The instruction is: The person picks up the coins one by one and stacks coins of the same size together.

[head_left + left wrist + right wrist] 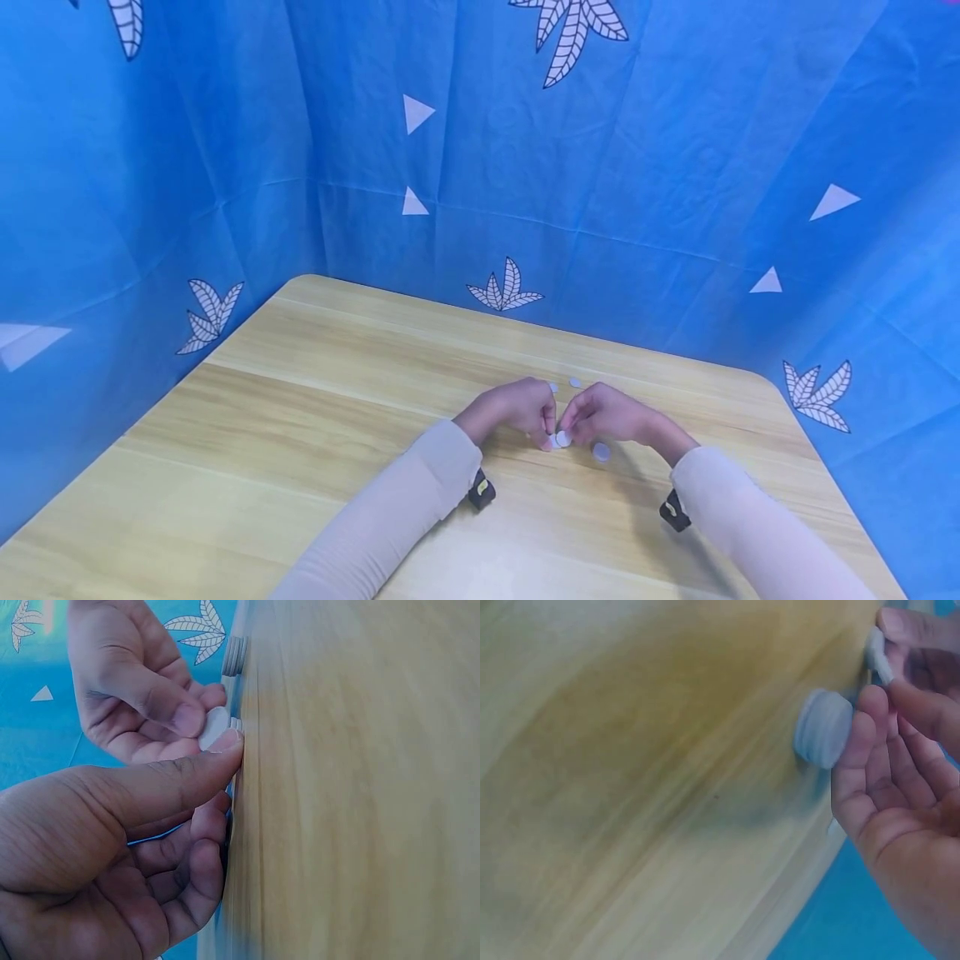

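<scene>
Near the middle of the table, my right hand (603,412) pinches a white round disc (216,729) between thumb and fingers, tilted on edge. Facing it, my left hand (525,408) has its thumb and fingers around a low pile of similar discs (236,723) on the tabletop; the fingertips partly hide that pile. The held disc is right at the pile, but whether they touch is hard to tell. Just to the right, below my right hand, stands a short stack of white discs (823,729), which also appears in the left wrist view.
Two more white pieces lie behind the hands: a disc (575,382) and a partly covered one (553,387). The wooden table (247,467) meets a blue patterned curtain (510,225) along its back and sides. Both wrists wear dark camera mounts (482,490).
</scene>
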The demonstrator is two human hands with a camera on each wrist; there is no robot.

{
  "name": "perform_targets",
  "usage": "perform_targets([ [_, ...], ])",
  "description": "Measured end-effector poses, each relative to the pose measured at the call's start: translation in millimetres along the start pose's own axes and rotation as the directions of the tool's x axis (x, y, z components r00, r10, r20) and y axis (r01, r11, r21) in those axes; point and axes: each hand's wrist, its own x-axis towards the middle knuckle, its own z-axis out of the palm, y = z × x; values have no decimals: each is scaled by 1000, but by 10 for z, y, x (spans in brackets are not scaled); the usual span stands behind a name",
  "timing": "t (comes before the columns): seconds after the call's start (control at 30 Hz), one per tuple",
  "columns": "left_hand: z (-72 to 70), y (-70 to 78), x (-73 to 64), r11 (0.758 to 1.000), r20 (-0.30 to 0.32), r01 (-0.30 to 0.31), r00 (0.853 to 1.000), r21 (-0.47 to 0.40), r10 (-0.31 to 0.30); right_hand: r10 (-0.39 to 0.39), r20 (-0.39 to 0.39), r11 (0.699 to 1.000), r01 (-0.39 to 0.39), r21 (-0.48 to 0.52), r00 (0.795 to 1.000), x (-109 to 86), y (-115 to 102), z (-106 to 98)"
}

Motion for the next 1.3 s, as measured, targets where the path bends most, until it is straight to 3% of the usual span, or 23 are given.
perform_targets([
  [0.27,1,2,6,1000,5,-2,1000,1,2,62,-19,998,-61,22,998,31,16,86],
  [0.8,-6,8,-4,1000,22,4,1000,3,-5,90,-86,996,-90,8,992,0,-45,147],
  [1.0,-9,18,-8,1000,20,13,1000,-12,-13,62,-45,998,-61,29,997,-37,-46,135],
  [1.3,-12,12,-5,1000,23,3,1000,-11,-3,-17,-46,993,12,-117,999,-17,-80,176],
])
